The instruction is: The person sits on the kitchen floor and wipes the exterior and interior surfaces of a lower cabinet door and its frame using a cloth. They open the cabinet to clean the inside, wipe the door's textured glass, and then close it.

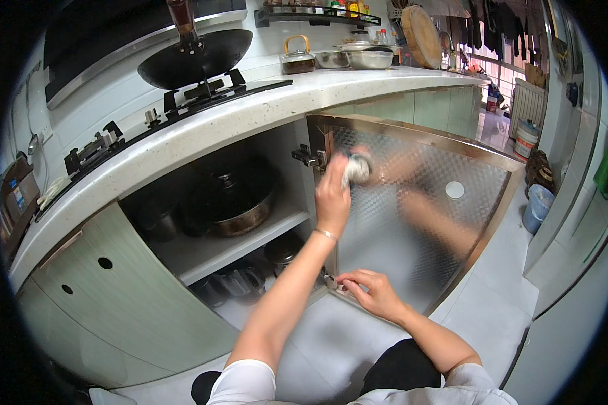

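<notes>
My left hand (333, 195), with a bracelet at the wrist, grips a crumpled light cloth (353, 170). Both are blurred, and the cloth is against the inner face of an opened cabinet door (375, 228) near its upper hinge (306, 156). This face is shiny textured metal with a metal frame, and it mirrors my arms. My right hand (374, 293) is low down, its bent fingers at the door's bottom corner by the lower hinge (329, 279). Whether those fingers grip anything is unclear. A round white disc (454, 190) sits on the door's inner face.
Inside the cabinet, a large lidded pan (243, 215) stands on a shelf (248, 248), with glass jugs (240, 281) below. Above are the countertop (334, 93), a gas hob (202, 101) with a wok (197, 58), a kettle (298, 58) and bowls (370, 58). A bin (537, 208) stands right.
</notes>
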